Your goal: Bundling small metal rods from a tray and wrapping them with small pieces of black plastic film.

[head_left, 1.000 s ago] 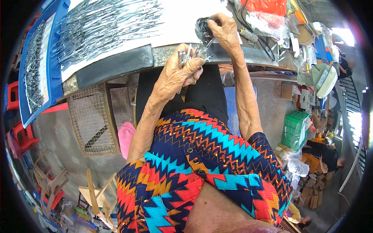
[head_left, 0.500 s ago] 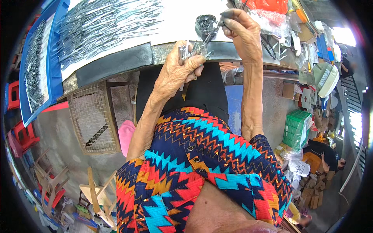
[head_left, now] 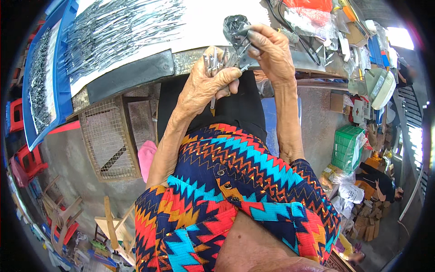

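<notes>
My left hand is closed round a bundle of thin strips, pale and dark, whose ends fan out past the fingers at the bench edge. Close beside it, my right hand pinches with thumb and forefinger near the strips' far ends; what lies between those fingertips is too small to make out. Just beyond both hands is a small black plastic bag, bunched open on the white sheet. Rows of thin dark strips lie spread over the sheet to the left.
A blue tray of small dark pieces juts over the bench at the left. Black cables and clear plastic bags crowd the right side. A wire-mesh frame stands below the bench; a green crate is at the right.
My right hand has come down and left, from beside the black bag to the strips in my left hand. The left hand stays nearly in place, still holding the bundle.
</notes>
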`<move>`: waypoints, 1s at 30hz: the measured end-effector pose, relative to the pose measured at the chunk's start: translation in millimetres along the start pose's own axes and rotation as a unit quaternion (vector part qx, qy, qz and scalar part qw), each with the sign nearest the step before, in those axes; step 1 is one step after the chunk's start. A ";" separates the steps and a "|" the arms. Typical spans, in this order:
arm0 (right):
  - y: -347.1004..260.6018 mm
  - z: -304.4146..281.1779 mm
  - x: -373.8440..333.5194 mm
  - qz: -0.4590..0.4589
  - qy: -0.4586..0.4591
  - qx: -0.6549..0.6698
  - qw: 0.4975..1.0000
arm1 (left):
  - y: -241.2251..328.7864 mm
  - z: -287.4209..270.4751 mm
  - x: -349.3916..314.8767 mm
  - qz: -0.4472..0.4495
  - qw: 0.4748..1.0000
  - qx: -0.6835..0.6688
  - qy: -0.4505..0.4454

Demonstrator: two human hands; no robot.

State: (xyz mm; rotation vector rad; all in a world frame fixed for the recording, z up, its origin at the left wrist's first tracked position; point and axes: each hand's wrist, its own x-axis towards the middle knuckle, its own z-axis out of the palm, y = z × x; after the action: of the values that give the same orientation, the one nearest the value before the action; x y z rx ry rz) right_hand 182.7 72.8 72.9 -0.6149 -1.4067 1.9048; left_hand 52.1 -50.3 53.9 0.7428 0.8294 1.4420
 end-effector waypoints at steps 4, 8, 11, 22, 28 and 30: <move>6.4 11.4 -6.0 0.022 -0.036 0.084 0.996 | 1.6 0.7 0.5 -0.030 0.998 -0.042 -0.027; 12.3 13.9 -9.9 0.035 -0.051 0.130 0.990 | -3.3 -0.9 1.8 -0.025 0.996 -0.073 -0.039; 14.2 17.4 -11.9 0.034 -0.048 0.148 0.987 | -3.6 -1.4 0.7 -0.030 0.995 -0.091 -0.037; 18.3 19.9 -13.7 0.025 -0.045 0.150 0.987 | 0.1 1.8 -0.7 -0.054 0.988 -0.136 -0.058; 20.6 20.2 -15.2 0.011 -0.041 0.124 0.991 | -2.0 1.4 -1.5 -0.064 0.985 -0.150 -0.064; 19.6 20.4 -16.2 -0.005 -0.042 0.079 0.996 | -2.2 1.4 -1.6 -0.067 0.983 -0.155 -0.066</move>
State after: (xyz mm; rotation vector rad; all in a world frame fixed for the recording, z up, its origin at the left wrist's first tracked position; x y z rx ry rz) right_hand 174.0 44.1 60.1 -0.4555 -1.2930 2.0314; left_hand 54.6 -51.8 52.9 0.5298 0.5263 1.3452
